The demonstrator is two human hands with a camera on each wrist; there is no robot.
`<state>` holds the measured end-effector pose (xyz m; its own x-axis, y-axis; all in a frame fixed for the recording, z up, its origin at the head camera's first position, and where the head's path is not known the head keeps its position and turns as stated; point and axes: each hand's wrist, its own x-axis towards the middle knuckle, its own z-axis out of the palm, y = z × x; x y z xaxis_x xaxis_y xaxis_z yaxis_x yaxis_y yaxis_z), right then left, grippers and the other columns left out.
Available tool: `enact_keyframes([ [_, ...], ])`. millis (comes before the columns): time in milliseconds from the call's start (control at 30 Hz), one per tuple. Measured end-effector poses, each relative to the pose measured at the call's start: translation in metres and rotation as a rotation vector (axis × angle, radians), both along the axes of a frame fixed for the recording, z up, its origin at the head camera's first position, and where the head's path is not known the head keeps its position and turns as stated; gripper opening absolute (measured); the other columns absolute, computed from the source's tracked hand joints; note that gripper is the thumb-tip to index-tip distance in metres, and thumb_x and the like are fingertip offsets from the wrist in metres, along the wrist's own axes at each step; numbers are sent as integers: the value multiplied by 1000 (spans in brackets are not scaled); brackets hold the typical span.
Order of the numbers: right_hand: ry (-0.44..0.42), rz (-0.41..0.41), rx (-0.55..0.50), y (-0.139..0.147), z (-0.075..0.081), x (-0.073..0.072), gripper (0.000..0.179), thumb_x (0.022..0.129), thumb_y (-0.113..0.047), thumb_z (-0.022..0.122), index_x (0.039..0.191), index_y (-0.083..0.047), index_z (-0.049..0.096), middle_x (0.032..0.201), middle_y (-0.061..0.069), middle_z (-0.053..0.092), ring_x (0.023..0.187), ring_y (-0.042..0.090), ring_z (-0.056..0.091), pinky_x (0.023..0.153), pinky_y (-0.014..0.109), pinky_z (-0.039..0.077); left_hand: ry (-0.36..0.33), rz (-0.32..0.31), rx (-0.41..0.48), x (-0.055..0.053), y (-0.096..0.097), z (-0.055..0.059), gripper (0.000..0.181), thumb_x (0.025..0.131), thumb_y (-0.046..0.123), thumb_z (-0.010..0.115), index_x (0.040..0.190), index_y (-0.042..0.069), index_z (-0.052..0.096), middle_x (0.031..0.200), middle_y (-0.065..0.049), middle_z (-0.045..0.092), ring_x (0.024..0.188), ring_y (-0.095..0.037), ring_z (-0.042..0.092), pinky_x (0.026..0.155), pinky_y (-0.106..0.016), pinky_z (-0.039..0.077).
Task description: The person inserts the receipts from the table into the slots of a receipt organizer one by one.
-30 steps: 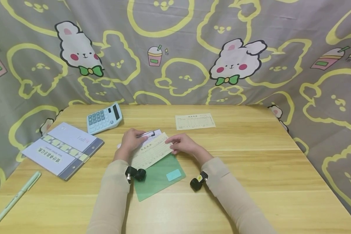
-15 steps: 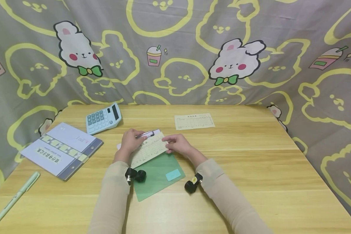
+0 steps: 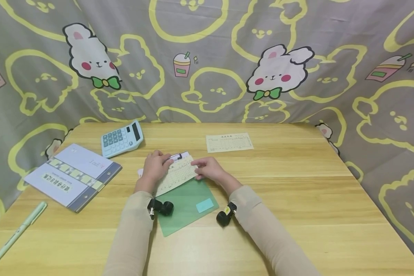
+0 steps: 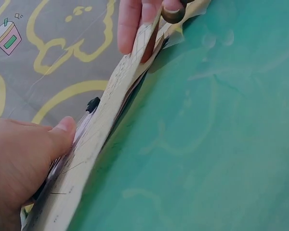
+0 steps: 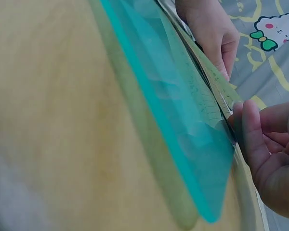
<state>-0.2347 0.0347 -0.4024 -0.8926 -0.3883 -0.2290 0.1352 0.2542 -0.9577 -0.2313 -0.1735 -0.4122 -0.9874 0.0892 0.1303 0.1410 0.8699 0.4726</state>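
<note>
A pale yellow printed slip (image 3: 177,177) lies tilted over a whitish sheet (image 3: 186,154) and a translucent green plastic board (image 3: 181,214). My left hand (image 3: 154,170) holds the left end of this stack, its thumb on top beside a metal clip (image 3: 178,156). At the slip's right end my right hand (image 3: 210,170) pinches the edge between thumb and fingers. The right wrist view shows that pinch at the paper edges, with the right hand (image 5: 274,149) beside the green board (image 5: 183,125). How many papers lie under the slip is hidden.
Another yellow slip (image 3: 229,142) lies flat farther back. On the left are a light blue calculator (image 3: 122,139), a lavender account book (image 3: 72,176) and a pale green pen (image 3: 18,234). A blue label (image 3: 204,206) sits on the board. A patterned curtain (image 3: 210,57) stands behind the table.
My right hand has shifted a little left, bringing the slip's right end left over the sheet beneath. More of the left thumb now covers the area by the clip.
</note>
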Motion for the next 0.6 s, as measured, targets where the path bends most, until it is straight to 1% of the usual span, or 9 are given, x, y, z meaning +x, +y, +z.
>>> enact_keyframes([
  [167, -6, -4, -13, -4, 2, -3, 33, 78, 10, 53, 111, 3, 55, 109, 22, 51, 59, 16, 58, 62, 27, 48, 13, -16, 22, -1, -2, 0, 37, 89, 30, 47, 116, 5, 55, 102, -12, 46, 92, -28, 37, 77, -41, 31],
  [300, -8, -14, -17, -7, 2, -6, 34, 78, 10, 53, 112, 3, 54, 115, 24, 46, 60, 16, 58, 62, 26, 48, 20, -21, 47, -2, -2, 0, 36, 89, 28, 47, 113, 4, 57, 97, -11, 46, 89, -27, 37, 75, -40, 31],
  [400, -8, -21, -11, -9, 2, -9, 34, 78, 10, 53, 112, 4, 54, 116, 26, 44, 59, 16, 58, 62, 26, 48, 26, -26, 65, -2, -2, 1, 33, 89, 26, 47, 111, 5, 59, 93, -10, 45, 87, -27, 37, 74, -39, 31],
  [500, -11, -25, 5, -11, 2, -11, 35, 77, 10, 53, 112, 3, 54, 113, 25, 44, 58, 16, 58, 61, 27, 48, 26, -29, 83, -2, -2, 1, 31, 89, 24, 48, 109, 4, 60, 91, -9, 45, 86, -27, 37, 73, -39, 31],
  [600, -8, -20, 31, -12, 3, -13, 37, 77, 10, 54, 113, 2, 54, 104, 22, 50, 55, 16, 57, 58, 27, 48, 18, -29, 104, -2, -2, 0, 32, 89, 24, 48, 110, 3, 59, 91, -9, 44, 86, -27, 36, 73, -39, 31],
])
